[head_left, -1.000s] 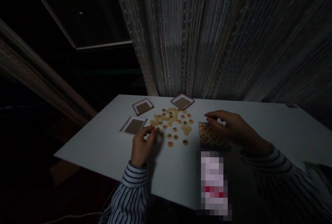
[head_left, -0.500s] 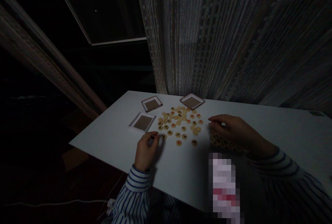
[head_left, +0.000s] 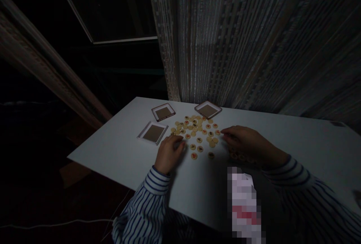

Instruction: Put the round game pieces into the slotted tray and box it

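Observation:
Many round wooden Chinese chess pieces (head_left: 199, 140) lie scattered on the white table (head_left: 194, 187), some with red or black characters up, others blank side up. My left hand (head_left: 169, 153) is over the near left edge of the spread, its fingers curved and the thumb apart from the index finger. Part of a piece shows by its thumb. My right hand (head_left: 245, 140) reaches in from the right, fingers stretched forward. Its fingertips are at the edge of a red-marked piece (head_left: 217, 132). Beneath this hand, in shadow, sit pieces in close rows (head_left: 242, 157), partly hidden.
Three shallow square trays with brown bases stand on the table: a white-rimmed tray (head_left: 140, 136) at left, a dark-rimmed tray (head_left: 173, 113) behind it, and another dark-rimmed tray (head_left: 196, 111) at the back. A string curtain (head_left: 203, 48) hangs behind. A blurred-out object (head_left: 244, 199) is at the front.
My left hand has moved right, over the near left pieces, and its fingers have parted. My right hand has shifted left, off the rows, to the red-marked piece.

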`<state>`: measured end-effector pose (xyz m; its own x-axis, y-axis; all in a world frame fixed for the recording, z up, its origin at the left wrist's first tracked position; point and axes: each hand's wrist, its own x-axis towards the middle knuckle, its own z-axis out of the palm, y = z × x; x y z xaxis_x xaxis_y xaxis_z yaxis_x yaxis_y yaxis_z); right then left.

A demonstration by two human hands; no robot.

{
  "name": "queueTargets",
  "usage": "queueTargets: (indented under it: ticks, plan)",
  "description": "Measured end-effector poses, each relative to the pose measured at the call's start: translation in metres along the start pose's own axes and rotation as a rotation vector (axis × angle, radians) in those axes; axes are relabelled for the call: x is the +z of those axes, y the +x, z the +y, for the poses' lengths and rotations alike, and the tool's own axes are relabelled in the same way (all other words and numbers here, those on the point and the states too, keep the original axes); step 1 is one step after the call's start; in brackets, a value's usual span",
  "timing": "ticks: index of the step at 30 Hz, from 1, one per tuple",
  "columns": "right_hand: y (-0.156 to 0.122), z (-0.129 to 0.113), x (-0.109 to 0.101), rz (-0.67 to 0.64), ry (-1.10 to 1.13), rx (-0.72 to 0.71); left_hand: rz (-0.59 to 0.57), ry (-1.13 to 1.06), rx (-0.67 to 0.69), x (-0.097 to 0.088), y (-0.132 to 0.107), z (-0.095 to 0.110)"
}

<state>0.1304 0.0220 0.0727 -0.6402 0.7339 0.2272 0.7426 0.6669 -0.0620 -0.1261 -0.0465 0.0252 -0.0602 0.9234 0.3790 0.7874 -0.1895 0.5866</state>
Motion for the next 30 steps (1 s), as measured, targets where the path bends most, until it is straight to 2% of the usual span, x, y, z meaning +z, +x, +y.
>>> queueTargets:
  ticks: [4,10,16,25,30]
  plan:
    - [0.003,-0.006,0.007,-0.059,-0.022,-0.021,-0.132,0.062,0.03,0.014,0.009,0.009]
    - [0.0,-0.011,0.015,-0.058,0.011,-0.039,-0.285,0.238,0.152,0.037,0.012,0.025]
    - [-0.003,-0.007,0.022,-0.086,0.019,-0.061,-0.306,0.378,0.157,0.049,0.014,0.028]
    - [-0.009,-0.007,0.034,-0.023,0.067,-0.157,-0.347,0.378,0.161,0.054,0.015,0.025]
    - [-0.011,-0.004,0.038,0.03,0.095,-0.158,-0.25,0.341,0.197,0.057,0.014,0.023]
